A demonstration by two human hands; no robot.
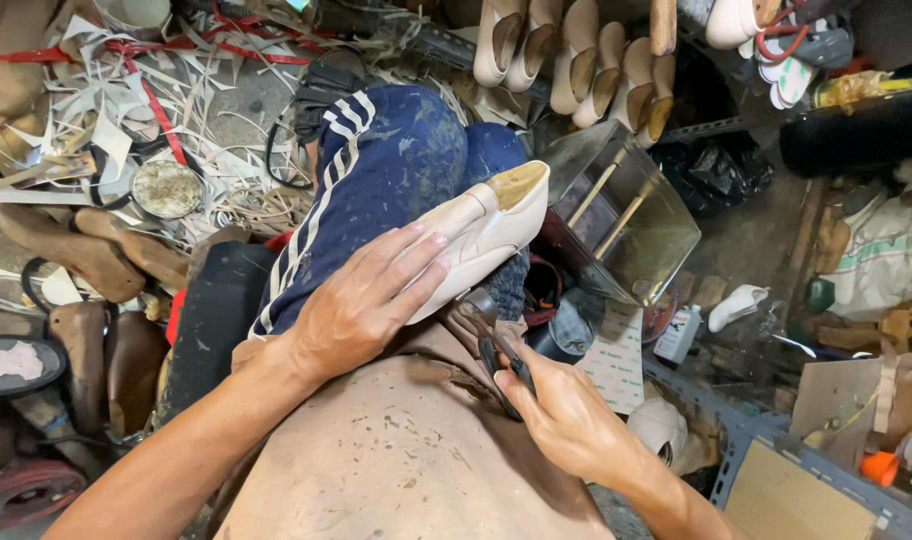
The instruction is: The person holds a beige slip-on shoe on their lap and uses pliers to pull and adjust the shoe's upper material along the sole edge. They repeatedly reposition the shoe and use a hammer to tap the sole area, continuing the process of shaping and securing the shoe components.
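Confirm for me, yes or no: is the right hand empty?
No, the right hand grips a dark-handled tool whose tip meets the cream shoe that the left hand steadies.

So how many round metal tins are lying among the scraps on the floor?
1: a round metal tin lies among the pale leather scraps, upper left, beyond the person's left hand. More may be buried under the scraps.

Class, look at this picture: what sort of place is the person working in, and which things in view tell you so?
Most likely a small shoemaking workshop. The left hand steadies a cream shoe on the knee, more shoes are lined up above, and leather scraps litter the floor.
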